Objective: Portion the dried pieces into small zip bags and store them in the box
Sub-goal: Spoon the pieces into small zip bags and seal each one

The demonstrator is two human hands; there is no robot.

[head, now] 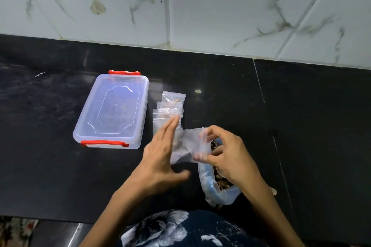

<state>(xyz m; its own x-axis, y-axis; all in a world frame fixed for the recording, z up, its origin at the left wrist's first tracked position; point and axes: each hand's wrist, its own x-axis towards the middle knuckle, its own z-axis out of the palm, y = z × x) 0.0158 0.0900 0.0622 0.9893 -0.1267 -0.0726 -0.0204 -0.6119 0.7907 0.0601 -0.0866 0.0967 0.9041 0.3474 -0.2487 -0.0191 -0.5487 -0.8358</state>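
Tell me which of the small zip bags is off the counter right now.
The small zip bag pinched by the right hand, with the open left hand beside it. The other filled bags lie overlapped on the counter, next to the closed box.

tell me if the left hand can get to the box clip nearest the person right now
Probably yes: the left hand is open, holds nothing, and bare counter lies between it and the near red clip of the box.
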